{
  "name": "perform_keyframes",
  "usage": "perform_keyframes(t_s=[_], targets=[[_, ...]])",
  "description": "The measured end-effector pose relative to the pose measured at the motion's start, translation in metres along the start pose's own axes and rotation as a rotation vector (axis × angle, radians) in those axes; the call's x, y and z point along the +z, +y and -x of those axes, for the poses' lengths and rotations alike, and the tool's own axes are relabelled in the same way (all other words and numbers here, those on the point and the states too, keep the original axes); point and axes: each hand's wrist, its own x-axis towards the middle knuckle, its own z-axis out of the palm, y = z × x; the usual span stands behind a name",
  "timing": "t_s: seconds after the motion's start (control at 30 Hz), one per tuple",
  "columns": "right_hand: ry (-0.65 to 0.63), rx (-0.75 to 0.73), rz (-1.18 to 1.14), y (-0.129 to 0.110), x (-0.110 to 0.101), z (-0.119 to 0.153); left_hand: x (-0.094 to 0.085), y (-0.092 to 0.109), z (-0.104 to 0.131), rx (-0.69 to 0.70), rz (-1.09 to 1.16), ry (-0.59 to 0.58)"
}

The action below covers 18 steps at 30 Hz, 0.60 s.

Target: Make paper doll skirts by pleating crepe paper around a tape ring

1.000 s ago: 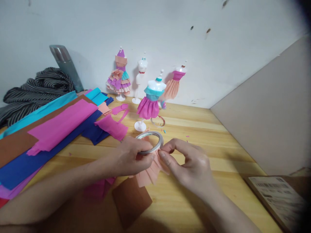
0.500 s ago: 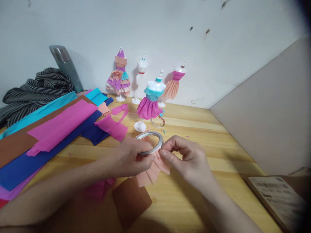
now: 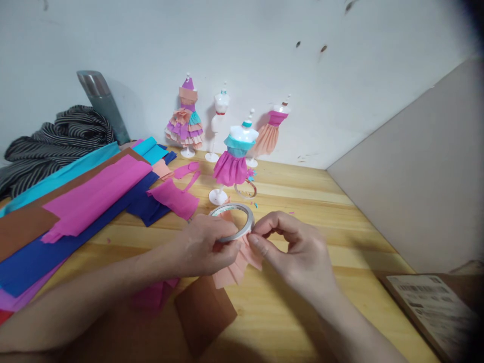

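Observation:
My left hand point(image 3: 206, 244) is closed round the near side of a roll of tape point(image 3: 247, 219), its thumb and fingers pinching the ring. Below the roll hangs a pleated piece of peach crepe paper point(image 3: 230, 272), its upper edge pressed against the tape and partly hidden by my fingers. At the roll's right side my right hand point(image 3: 293, 247) pinches thumb and forefinger together at the tape and the paper's edge. Just beyond stands a small mannequin point(image 3: 232, 166) in a turquoise top and magenta skirt. A brown paper piece point(image 3: 206, 312) lies beneath my left hand.
More mannequins stand by the wall, one in a layered dress point(image 3: 185, 126). Crepe paper sheets point(image 3: 102, 196), a striped cloth point(image 3: 56, 146) and a bottle point(image 3: 104, 103) fill the left. A second tape roll point(image 3: 256, 191) lies behind. A cardboard box point(image 3: 427, 307) sits at right.
Both hands stay nearly in place. The peach paper has shifted slightly, and its right edge sits a little further left and higher.

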Motion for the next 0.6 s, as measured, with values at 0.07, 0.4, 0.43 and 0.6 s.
perform_keyframes(t_s=[0.07,0.4,0.43,0.6], targets=[[0.000,-0.037,0.059,-0.0012,0.0007,0.0027,0.0010,-0.0003,0.0010,-0.010,-0.010,-0.004],[0.004,-0.141,0.092,-0.0050,0.0022,0.0059,0.0024,-0.0018,0.0027,-0.052,-0.008,-0.020],[-0.002,-0.154,0.089,-0.0056,0.0022,0.0060,0.0026,-0.0017,0.0027,-0.053,-0.007,-0.020],[-0.034,-0.258,0.112,-0.0070,0.0022,0.0072,0.0035,-0.0015,0.0029,-0.035,-0.007,-0.004]])
